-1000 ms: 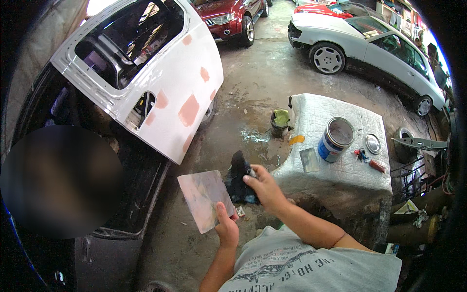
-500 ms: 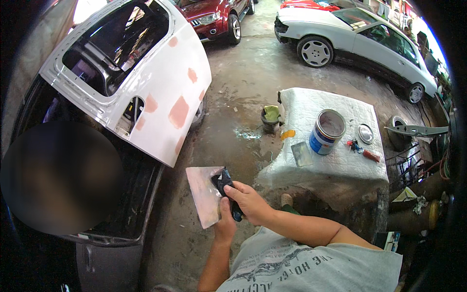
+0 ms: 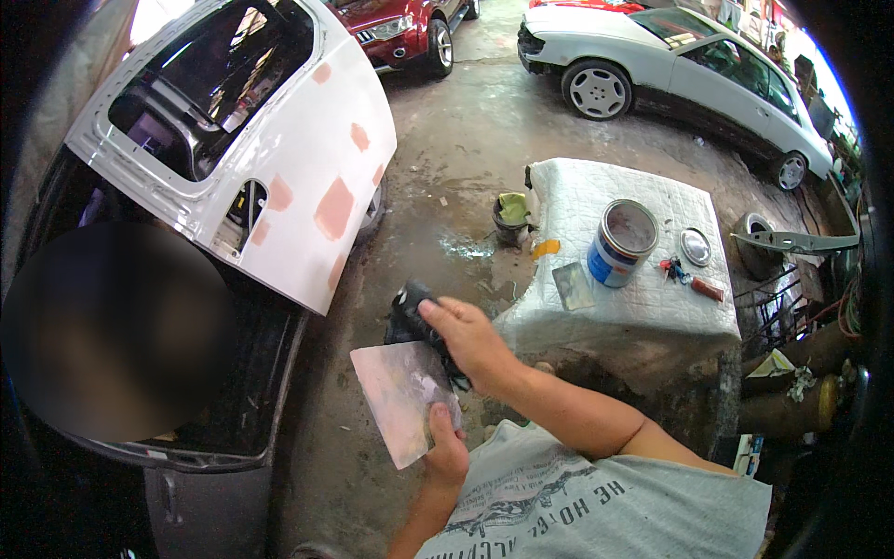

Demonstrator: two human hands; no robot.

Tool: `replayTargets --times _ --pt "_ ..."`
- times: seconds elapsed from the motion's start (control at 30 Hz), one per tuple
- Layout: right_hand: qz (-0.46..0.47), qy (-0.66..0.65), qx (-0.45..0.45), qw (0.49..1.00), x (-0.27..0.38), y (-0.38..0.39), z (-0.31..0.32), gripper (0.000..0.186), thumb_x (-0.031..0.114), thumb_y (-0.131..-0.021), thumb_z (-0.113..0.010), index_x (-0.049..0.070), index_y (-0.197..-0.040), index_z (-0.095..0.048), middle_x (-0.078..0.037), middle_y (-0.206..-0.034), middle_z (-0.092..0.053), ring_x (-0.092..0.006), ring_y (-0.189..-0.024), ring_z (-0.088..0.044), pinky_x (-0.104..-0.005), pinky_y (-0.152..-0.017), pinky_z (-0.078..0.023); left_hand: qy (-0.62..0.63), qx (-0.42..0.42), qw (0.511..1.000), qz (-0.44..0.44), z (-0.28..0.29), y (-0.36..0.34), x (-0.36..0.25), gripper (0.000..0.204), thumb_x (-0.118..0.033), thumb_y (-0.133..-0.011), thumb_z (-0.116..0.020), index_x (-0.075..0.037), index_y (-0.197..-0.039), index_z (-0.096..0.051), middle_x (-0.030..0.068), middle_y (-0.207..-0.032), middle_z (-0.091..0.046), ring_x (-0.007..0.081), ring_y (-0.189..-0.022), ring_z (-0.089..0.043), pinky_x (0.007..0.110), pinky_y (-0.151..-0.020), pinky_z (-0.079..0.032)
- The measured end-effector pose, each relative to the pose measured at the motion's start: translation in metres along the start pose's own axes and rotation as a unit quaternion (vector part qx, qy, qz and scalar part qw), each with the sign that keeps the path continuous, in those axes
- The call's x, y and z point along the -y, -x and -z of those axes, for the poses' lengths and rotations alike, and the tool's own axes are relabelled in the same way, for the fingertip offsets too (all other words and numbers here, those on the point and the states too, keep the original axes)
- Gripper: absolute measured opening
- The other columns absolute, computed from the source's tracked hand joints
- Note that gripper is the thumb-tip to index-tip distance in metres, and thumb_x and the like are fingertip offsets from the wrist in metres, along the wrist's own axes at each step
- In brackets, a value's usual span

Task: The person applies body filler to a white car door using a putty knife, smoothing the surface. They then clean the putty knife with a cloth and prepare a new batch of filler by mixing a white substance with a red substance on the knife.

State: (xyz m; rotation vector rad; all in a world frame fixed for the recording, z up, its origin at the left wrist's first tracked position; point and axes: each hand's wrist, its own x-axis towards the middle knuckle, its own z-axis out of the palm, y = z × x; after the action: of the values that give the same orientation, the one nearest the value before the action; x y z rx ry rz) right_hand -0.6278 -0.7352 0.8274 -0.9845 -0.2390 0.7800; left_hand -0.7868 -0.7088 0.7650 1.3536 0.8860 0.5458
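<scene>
In my left hand [image 3: 445, 447] is a flat, pale pinkish board [image 3: 396, 396] smeared with greyish residue, my thumb lying over its near right edge. My right hand [image 3: 470, 340] grips a crumpled black rag [image 3: 410, 312], thumb on top. The rag is just beyond the board's far edge and overlaps it in view; whether they touch I cannot tell. Part of the rag hides behind my right fingers.
A white van door [image 3: 307, 177] with pink filler patches stands at left. On a white-covered table [image 3: 652, 186] at right sit an open tin [image 3: 624, 244], a round lid [image 3: 696, 246], a grey plate [image 3: 573, 286] and a reddish tube [image 3: 707, 290]. A dark bucket [image 3: 510, 228] stands beside it.
My right hand has moved away from me, taking the black rag from the board's face to beyond its far edge. The board has shifted slightly toward me.
</scene>
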Motion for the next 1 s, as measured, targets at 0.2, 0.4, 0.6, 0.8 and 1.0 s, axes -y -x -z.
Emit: replayTargets --times 0.2,0.4,0.6,0.8,1.0 --pt "-0.09 -0.169 -0.057 0.98 0.025 0.007 0.015 0.039 0.039 -0.104 -0.049 0.004 -0.11 -0.065 -0.007 -0.09 -0.071 -0.0157 -0.076 -0.069 -0.0312 -0.07 -0.057 0.034 -0.048 0.998 -0.027 0.006 -0.012 -0.008 0.041 -0.043 -0.104 -0.047 -0.005 -0.106 -0.062 0.0041 -0.091 -0.06 0.013 -0.061 -0.05 0.028 -0.053 -0.042" --pt "-0.04 -0.017 0.039 0.998 -0.011 0.019 -0.016 0.036 0.037 -0.106 -0.049 0.004 -0.113 -0.062 0.001 -0.094 -0.062 -0.0078 -0.08 -0.055 -0.0245 -0.072 -0.048 0.045 -0.01 0.989 -0.138 -0.005 -0.022 -0.01 0.046 -0.037 -0.105 -0.046 0.003 -0.127 -0.055 0.0137 -0.121 -0.059 0.022 -0.105 -0.056 0.034 -0.091 -0.046" --pt "0.049 0.089 0.066 0.993 -0.02 0.018 -0.018 0.037 0.037 -0.106 -0.048 0.003 -0.1 -0.06 0.004 -0.086 -0.054 -0.005 -0.079 -0.046 -0.0235 -0.069 -0.042 0.092 -0.006 0.981 -0.173 -0.002 -0.031 0.001 0.048 -0.034 -0.106 -0.047 0.004 -0.135 -0.05 0.013 -0.133 -0.054 0.0219 -0.119 -0.054 0.036 -0.101 -0.044" --pt "0.063 0.16 0.088 0.981 -0.028 0.04 -0.017 0.032 0.035 -0.105 -0.051 0.004 -0.098 -0.058 0.005 -0.085 -0.052 -0.0051 -0.078 -0.046 -0.0237 -0.068 -0.042 0.158 -0.009 0.985 -0.065 0.004 -0.029 -0.016 0.048 -0.037 -0.105 -0.048 0.003 -0.131 -0.053 0.0109 -0.122 -0.06 0.0206 -0.113 -0.058 0.036 -0.097 -0.047" --pt "0.05 0.112 0.051 0.991 -0.021 0.035 -0.012 0.03 0.031 -0.105 -0.052 0.003 -0.099 -0.06 0.005 -0.084 -0.053 -0.0041 -0.077 -0.046 -0.0232 -0.067 -0.042 -0.024 0.02 0.987 -0.156 0.007 -0.021 -0.025 0.049 -0.038 -0.104 -0.049 0.004 -0.129 -0.053 0.0113 -0.12 -0.061 0.0201 -0.111 -0.059 0.037 -0.095 -0.049"
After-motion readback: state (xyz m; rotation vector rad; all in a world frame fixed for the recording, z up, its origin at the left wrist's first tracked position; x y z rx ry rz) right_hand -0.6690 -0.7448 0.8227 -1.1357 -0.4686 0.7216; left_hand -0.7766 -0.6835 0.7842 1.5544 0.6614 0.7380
